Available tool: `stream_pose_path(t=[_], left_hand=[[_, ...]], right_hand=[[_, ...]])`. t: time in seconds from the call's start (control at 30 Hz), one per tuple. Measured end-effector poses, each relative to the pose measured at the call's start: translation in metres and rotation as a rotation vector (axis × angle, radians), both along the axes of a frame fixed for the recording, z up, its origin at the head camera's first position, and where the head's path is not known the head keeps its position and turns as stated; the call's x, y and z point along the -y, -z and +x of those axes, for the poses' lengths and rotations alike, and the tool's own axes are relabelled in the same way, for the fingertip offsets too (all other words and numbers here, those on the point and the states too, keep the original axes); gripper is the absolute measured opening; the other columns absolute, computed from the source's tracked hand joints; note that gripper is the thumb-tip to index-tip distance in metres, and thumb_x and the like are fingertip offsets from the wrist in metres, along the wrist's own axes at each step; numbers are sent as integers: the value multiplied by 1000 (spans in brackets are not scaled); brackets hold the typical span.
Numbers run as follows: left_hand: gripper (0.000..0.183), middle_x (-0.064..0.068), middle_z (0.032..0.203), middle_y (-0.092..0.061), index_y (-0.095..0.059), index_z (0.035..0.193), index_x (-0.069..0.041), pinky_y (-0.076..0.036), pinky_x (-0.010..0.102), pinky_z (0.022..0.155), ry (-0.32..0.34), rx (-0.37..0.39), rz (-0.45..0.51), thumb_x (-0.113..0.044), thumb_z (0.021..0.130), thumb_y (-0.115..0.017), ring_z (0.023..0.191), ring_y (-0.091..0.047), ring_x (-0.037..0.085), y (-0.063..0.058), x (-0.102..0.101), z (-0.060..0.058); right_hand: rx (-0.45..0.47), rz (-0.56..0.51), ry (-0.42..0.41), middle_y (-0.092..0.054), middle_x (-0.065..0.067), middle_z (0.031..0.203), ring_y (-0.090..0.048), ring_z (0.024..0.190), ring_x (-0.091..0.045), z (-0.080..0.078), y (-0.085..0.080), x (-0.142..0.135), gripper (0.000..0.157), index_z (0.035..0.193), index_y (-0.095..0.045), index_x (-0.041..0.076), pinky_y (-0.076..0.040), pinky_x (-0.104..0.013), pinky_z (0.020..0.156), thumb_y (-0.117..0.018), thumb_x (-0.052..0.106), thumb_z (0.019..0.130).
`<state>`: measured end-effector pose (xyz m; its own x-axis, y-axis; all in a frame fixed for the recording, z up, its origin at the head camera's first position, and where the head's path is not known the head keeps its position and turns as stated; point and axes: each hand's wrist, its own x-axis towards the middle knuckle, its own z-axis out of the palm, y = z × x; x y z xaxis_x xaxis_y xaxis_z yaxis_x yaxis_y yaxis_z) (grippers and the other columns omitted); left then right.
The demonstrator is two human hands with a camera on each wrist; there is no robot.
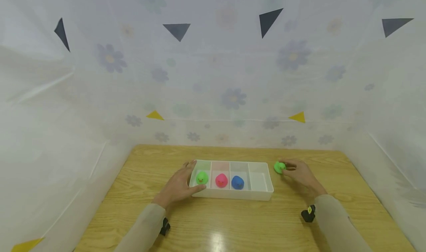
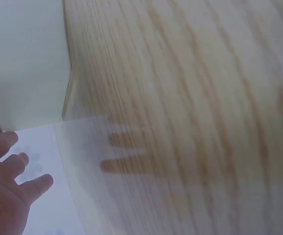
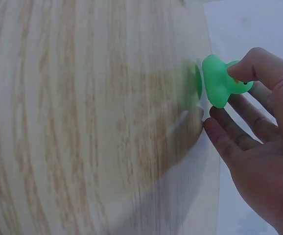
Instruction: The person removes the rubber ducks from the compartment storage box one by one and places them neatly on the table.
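A white divided tray [image 1: 233,194] lies on the table with its compartments in a row. From left to right, a green rubber duck [image 1: 201,178], a pink one [image 1: 221,180] and a blue one [image 1: 237,182] each sit in their own compartment; the rightmost compartment holds none. My left hand [image 1: 179,183] holds the tray's left end, thumb at the front rim and fingers toward the back corner. To the tray's right, my right hand [image 1: 301,173] pinches another green rubber duck [image 3: 215,81] between thumb and fingers, very close to the tabletop.
The wooden table [image 1: 213,222] ends at a flower-patterned white curtain [image 1: 213,96] behind, with white sheets at both sides. Dark and yellow triangles mark the curtain. A black wrist device [image 1: 308,214] sits at the right sleeve.
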<state>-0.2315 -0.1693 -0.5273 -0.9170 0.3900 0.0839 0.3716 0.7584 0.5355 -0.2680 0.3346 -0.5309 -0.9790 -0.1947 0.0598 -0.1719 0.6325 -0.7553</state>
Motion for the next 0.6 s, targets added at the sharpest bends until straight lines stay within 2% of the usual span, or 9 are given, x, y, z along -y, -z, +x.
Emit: stream_pose_path(t=[0.27, 0.6], left_hand=[[108, 7, 175, -25, -20, 170, -14, -27, 66, 126, 0, 9, -12, -75, 92, -63, 163, -20, 36, -1, -1, 0], [108, 11, 174, -28, -22, 169, -12, -28, 67, 125, 2, -9, 0, -74, 92, -65, 163, -22, 39, -2, -1, 1]], right_hand=[[48, 13, 5, -53, -32, 151, -62, 126, -50, -1, 2, 1, 50, 149, -59, 2, -58, -57, 98, -70, 18, 102], [35, 9, -8, -55, -32, 149, -65, 122, -48, 0, 3, 0, 48, 146, -61, 2, -58, -59, 97, -71, 15, 102]])
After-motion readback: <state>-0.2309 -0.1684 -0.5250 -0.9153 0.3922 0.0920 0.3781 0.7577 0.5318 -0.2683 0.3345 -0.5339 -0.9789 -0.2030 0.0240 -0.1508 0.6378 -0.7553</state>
